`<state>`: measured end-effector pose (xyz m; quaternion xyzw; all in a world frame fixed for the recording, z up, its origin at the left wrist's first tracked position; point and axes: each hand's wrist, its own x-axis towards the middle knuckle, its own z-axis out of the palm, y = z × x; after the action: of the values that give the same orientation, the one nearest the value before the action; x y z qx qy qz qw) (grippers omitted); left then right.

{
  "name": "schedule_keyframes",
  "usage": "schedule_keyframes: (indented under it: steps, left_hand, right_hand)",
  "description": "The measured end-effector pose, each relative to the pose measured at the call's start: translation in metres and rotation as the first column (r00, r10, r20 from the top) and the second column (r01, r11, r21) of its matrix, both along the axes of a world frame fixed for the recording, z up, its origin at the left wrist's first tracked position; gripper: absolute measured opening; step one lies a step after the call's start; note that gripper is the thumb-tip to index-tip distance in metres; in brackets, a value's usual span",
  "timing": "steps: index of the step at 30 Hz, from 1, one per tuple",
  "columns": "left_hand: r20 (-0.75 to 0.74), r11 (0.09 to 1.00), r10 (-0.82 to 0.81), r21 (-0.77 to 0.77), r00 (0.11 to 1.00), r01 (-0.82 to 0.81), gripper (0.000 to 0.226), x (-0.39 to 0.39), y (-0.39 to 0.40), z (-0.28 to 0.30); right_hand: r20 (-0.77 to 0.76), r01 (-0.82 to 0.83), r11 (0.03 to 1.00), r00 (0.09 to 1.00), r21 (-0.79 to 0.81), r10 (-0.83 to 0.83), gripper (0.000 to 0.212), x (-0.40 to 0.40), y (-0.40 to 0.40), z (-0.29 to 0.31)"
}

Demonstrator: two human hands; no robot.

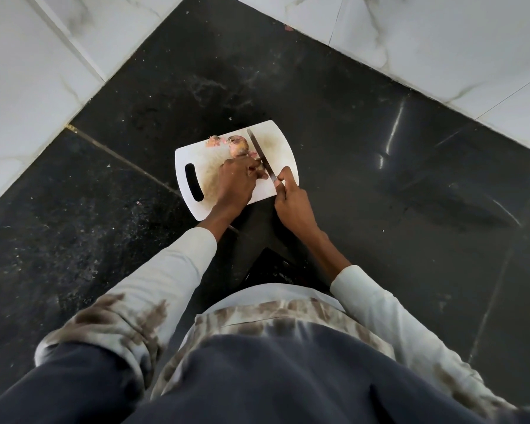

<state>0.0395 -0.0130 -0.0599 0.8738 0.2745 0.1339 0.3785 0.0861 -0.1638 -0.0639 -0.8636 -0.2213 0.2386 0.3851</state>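
Note:
A white cutting board (276,142) with a slot handle lies on the black stone counter. On it sits a brownish-pink onion (238,145), with a smaller peel scrap (214,141) to its left. My left hand (237,182) holds the near end of the onion, fingers curled over it. My right hand (289,198) grips the handle of a knife (260,157). The blade runs up and to the left along the onion's right side. The part of the onion under my left fingers is hidden.
The black counter (380,166) forms a corner bounded by white marble-look tiled walls (37,62) on the left and back right. Small crumbs speckle the counter. My light sleeves and dark apron fill the lower frame.

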Motion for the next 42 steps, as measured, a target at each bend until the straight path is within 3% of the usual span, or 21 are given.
schedule_keyframes:
  steps: [9, 13, 19, 24, 29, 36, 42]
  left_hand:
    - [-0.028, 0.998, 0.018, -0.054, 0.999, -0.019, 0.014, -0.003, 0.001, -0.001]
    - [-0.080, 1.000, 0.025, 0.005, 0.996, -0.025, 0.014, 0.000, 0.000, 0.000]
    - [-0.019, 0.999, 0.008, -0.042, 1.000, -0.009, 0.011, -0.002, 0.000, -0.004]
    - [-0.034, 0.997, 0.047, 0.058, 0.998, -0.045, 0.013, -0.001, -0.001, -0.008]
    - [-0.026, 0.999, 0.030, 0.014, 0.999, -0.029, 0.014, -0.002, -0.001, -0.006]
    - [-0.039, 0.999, 0.044, -0.001, 0.998, -0.044, 0.016, 0.001, -0.001, -0.007]
    - [0.000, 0.992, 0.123, 0.024, 0.992, -0.123, 0.019, 0.000, -0.004, -0.008]
  right_hand:
    - [0.021, 0.000, 1.000, 1.000, -0.026, 0.001, 0.010, -0.004, -0.001, 0.002]
    - [0.049, 0.011, 1.000, 0.999, -0.025, -0.010, 0.014, -0.008, 0.002, 0.003]
    - [0.005, -0.006, 1.000, 1.000, -0.008, 0.006, 0.004, -0.006, -0.009, 0.005]
    - [0.039, -0.012, 1.000, 0.999, -0.022, 0.013, 0.009, -0.002, 0.007, 0.007]
    - [0.093, -0.003, 0.999, 0.996, -0.054, 0.008, 0.009, -0.013, 0.002, -0.002]
    - [0.128, 0.029, 0.992, 0.992, -0.121, -0.013, 0.024, -0.015, 0.007, -0.010]
    - [0.144, 0.080, 0.981, 0.988, -0.179, -0.055, 0.024, -0.026, 0.001, -0.015]
